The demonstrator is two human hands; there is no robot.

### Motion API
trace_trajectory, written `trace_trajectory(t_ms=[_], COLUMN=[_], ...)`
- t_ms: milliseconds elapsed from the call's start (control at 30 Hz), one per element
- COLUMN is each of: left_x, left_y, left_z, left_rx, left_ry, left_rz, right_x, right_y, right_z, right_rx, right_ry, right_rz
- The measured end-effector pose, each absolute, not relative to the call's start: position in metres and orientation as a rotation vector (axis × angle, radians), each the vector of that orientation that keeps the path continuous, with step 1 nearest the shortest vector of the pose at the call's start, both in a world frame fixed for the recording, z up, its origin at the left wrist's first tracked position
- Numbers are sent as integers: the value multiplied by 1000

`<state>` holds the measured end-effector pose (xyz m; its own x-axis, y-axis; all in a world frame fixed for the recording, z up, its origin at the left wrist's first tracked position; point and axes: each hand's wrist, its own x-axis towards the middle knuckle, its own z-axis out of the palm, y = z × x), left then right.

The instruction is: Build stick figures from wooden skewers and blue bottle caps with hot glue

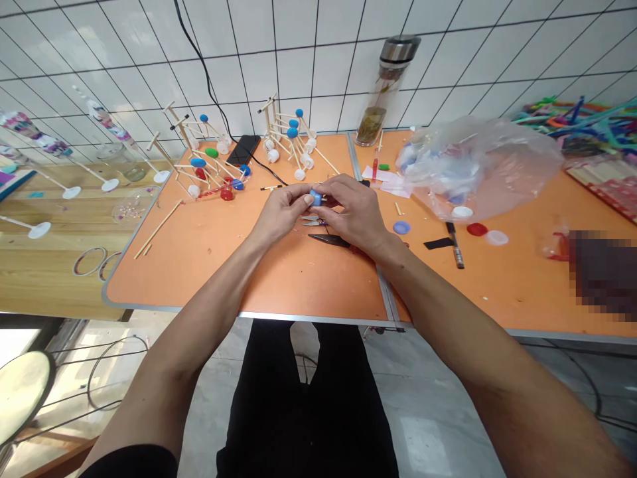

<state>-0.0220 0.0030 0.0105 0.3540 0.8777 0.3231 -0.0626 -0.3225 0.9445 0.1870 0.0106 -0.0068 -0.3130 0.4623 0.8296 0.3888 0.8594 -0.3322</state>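
Observation:
A small light blue plastic cap (316,197) is held up over the orange table (209,265) between my hands. My left hand (283,209) pinches it with thumb and forefinger. The fingers of my right hand (357,211) close on its right side, where a short pale tip shows, too small to name. Below the hands lie a metal blade tip (312,220) and a dark pointed tool (326,239), both partly covered by my right hand. Behind stand small stick frames (293,143) with blue and white caps on them.
More stick frames (199,162) with red, blue and green caps stand at the left by a phone (243,151). A glass bottle (381,99) stands against the tiled wall. Right of it are a clear plastic bag (488,162) of caps, loose caps, black tape (438,243) and a marker (455,247).

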Motion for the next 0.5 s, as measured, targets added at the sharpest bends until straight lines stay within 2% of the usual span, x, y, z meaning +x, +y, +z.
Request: trace_trajectory(t_ms=[500], left_x=[-19], left_y=[-2], left_z=[15], left_rx=[1598], left_ry=[785], left_rz=[1141], right_x=[190], right_y=[12], right_z=[-5], right_rx=[-672], right_ry=[-1946], right_rz=[101])
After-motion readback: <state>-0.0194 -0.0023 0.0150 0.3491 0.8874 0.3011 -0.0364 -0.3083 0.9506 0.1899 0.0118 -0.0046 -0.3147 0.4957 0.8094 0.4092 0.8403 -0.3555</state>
